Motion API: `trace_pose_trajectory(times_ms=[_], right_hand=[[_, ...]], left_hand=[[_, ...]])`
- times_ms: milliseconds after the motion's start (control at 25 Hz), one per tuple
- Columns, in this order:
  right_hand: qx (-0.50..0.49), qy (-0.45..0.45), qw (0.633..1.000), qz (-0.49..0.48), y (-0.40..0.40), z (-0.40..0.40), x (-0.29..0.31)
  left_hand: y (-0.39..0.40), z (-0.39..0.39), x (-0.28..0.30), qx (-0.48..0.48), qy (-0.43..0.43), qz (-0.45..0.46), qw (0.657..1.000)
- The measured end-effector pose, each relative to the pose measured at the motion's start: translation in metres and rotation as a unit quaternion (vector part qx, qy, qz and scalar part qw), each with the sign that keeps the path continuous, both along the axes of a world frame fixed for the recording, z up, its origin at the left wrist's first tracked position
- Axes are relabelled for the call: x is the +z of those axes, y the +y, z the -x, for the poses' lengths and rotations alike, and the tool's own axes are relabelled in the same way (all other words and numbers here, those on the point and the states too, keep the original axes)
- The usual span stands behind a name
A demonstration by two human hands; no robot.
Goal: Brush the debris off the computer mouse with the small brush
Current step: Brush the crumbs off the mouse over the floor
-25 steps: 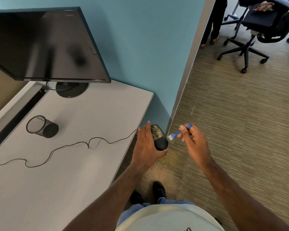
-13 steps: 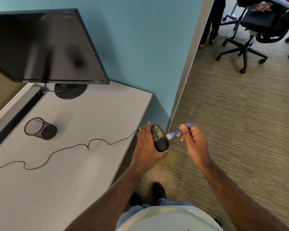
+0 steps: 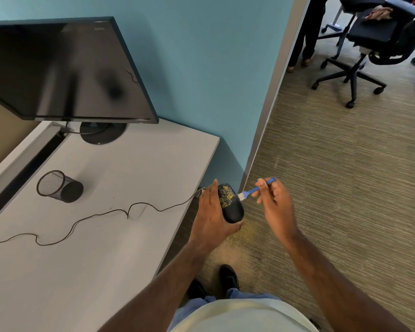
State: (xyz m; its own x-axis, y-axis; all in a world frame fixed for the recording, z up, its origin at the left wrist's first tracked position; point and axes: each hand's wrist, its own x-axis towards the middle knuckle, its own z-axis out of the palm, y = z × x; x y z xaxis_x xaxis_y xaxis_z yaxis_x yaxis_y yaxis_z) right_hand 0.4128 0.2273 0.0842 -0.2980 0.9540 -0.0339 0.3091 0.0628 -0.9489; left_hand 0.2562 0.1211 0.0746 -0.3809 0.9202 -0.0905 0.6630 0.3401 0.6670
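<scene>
Brushing, head view: the person holds a black computer mouse (image 3: 230, 204) out past the white desk (image 3: 120, 178), over the carpet (image 3: 333, 176), likely so loosened crumbs drop to the floor and not onto the desktop.
Left hand: the left hand (image 3: 212, 218) cups the mouse from its left side, fingers straight along it, thumb curled under the near end.
Right hand: the right hand (image 3: 274, 203) pinches the handle of the small blue brush (image 3: 255, 189) between curled fingertips, just right of the mouse.
Brush: white bristles touch the mouse's right edge about midway; the handle slants up and away to the right.
Mouse axis: long axis runs away from the person, the far button end tipped slightly left toward the desk; yellowish debris (image 3: 226, 195) covers that far half, the near half looks clean.
Cable: the cord (image 3: 101, 215) trails from the mouse's far end leftward across the desk, passing near the tipped mesh pen cup (image 3: 59, 186).
</scene>
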Motion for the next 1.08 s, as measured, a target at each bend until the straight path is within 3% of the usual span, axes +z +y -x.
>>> trace_pose_trajectory(times_ms=[1080], right_hand=[[0.040,0.002,0.999,-0.025,0.004,0.015,0.007]], left_hand=[[0.001,0.006,-0.001,-0.032,0.051,-0.002,0.998]])
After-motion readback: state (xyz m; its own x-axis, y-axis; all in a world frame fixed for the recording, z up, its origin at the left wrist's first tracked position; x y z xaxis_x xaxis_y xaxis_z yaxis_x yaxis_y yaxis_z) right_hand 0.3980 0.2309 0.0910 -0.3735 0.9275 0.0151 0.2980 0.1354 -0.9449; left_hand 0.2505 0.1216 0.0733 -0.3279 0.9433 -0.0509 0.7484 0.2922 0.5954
